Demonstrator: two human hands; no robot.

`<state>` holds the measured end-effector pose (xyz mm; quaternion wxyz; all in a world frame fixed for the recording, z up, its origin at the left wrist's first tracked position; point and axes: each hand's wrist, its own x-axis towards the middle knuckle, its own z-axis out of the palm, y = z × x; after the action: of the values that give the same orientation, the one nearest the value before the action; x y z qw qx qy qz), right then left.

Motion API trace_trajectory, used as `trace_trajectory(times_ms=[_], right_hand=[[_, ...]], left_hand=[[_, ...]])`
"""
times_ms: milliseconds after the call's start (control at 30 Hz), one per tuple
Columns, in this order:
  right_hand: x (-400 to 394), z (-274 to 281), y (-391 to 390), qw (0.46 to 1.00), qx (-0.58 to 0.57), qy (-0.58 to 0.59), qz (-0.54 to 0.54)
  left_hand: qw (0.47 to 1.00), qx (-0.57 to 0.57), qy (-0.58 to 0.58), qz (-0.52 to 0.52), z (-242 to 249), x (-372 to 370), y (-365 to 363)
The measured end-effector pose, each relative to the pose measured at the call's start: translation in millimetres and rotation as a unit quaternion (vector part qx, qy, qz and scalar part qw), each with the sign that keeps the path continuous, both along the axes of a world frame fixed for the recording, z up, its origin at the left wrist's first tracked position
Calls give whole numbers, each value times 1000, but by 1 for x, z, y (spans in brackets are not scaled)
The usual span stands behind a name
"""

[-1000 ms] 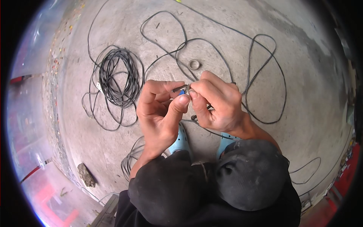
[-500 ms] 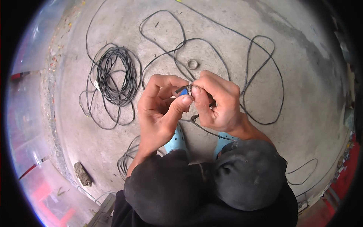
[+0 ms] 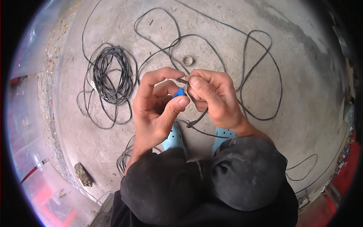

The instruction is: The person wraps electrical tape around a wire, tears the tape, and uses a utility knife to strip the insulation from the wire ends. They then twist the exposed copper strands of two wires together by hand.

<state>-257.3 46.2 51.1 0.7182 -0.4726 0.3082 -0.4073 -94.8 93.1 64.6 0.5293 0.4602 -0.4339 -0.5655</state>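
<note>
Both of my hands meet over the floor, above my shoes. My left hand (image 3: 153,104) curls around a small blue-handled piece (image 3: 179,92) with a thin metal edge at its tip; its exact kind I cannot tell. Thumb and forefinger of my right hand (image 3: 213,92) pinch the end of a dark cable (image 3: 183,81), right beside the metal tip. Below the right hand the cable runs down to a knotted, thicker joint (image 3: 190,124). From there it passes over my right shoe toward my knee.
A big coil of black cable (image 3: 99,77) lies at left, with a white socket piece (image 3: 93,85) at its side. Loose cable loops (image 3: 247,75) spread ahead and right. A tape roll (image 3: 187,60) sits beyond my hands. A stone (image 3: 83,174) rests at lower left.
My right hand has tilted and drawn slightly apart from the left thumb, showing more of the blue piece and the metal tip. The cable below the right hand shows more.
</note>
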Motion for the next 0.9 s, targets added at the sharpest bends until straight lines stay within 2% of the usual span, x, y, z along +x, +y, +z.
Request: trace_trajectory(times_ms=[233, 767, 900], right_hand=[[-1, 2, 0, 998, 35, -40, 19], [6, 2, -2, 996, 58, -44, 52], [10, -5, 1, 999, 1, -17, 39]], left_hand=[[1000, 13, 6, -10, 0, 4, 1], [997, -17, 11, 80, -2, -4, 4], [996, -11, 22, 88, -6, -1, 4]])
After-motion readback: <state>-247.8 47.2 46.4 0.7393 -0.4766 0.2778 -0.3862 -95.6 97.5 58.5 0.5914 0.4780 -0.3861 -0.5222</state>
